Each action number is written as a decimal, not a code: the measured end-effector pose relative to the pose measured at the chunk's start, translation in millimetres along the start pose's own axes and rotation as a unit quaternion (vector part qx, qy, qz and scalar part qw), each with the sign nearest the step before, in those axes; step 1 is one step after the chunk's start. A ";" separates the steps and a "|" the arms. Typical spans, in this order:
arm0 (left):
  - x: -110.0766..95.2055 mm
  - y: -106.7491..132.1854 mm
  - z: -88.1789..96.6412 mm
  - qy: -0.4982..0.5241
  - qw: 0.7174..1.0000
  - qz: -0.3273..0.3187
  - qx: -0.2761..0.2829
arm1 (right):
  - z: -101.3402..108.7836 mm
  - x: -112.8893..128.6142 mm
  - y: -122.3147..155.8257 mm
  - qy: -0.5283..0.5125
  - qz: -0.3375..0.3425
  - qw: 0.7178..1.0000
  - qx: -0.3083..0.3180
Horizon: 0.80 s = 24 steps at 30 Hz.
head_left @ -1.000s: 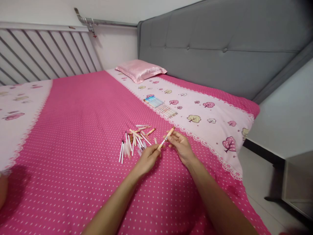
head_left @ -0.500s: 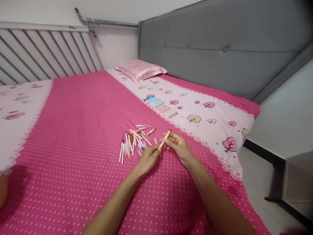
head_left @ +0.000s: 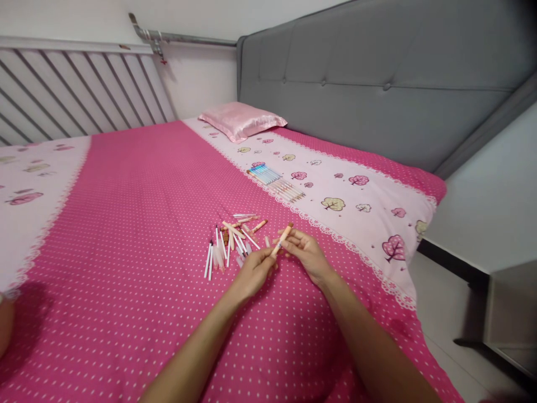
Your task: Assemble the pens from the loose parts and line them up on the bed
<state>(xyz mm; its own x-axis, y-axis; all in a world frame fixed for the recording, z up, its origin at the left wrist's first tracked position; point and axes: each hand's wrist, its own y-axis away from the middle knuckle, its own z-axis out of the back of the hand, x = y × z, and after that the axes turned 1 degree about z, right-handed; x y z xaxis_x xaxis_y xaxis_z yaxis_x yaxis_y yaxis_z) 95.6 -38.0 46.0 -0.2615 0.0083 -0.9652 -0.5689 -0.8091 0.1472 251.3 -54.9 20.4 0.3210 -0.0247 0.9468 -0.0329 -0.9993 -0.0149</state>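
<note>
Between my two hands is a peach-coloured pen (head_left: 284,235) with a brown end, tilted up and to the right. The fingers of my left hand (head_left: 255,272) pinch its lower end. My right hand (head_left: 308,254) has thumb and fingers closed on its upper part. Just left of my hands lies a loose heap of pens and pen parts (head_left: 232,235), white, peach and brown, on the pink dotted bedspread (head_left: 138,263). Farther off, a neat row of pens (head_left: 277,182), blue-tipped at one end and peach at the other, lies along the white printed band.
A pink satin pillow (head_left: 241,120) rests by the grey padded headboard (head_left: 356,73). A white radiator (head_left: 84,89) and a pipe (head_left: 193,39) run along the wall. The bed's right edge drops to a tiled floor (head_left: 444,313).
The pen has shifted very slightly in my fingers. My hands are almost where they were, and the heap and the row look the same.
</note>
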 end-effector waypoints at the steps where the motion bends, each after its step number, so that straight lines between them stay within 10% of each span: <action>1: 0.3 -0.1 0.0 0.001 1.000 0.000 0.000 | -0.2 0.2 0.2 0.000 0.000 1.000 0.001; 24: 5.4 -2.9 -0.2 0.064 0.998 0.023 -0.001 | -1.7 -0.5 2.3 -0.022 0.003 0.999 0.030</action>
<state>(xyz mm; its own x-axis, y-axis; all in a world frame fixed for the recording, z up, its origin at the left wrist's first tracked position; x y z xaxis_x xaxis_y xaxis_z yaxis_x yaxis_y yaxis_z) 96.0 -35.7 40.3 -0.1855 -0.1048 -0.9770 -0.5575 -0.8076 0.1925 249.4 -57.1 20.5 0.3625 -0.0311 0.9315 0.0214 -0.9989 -0.0417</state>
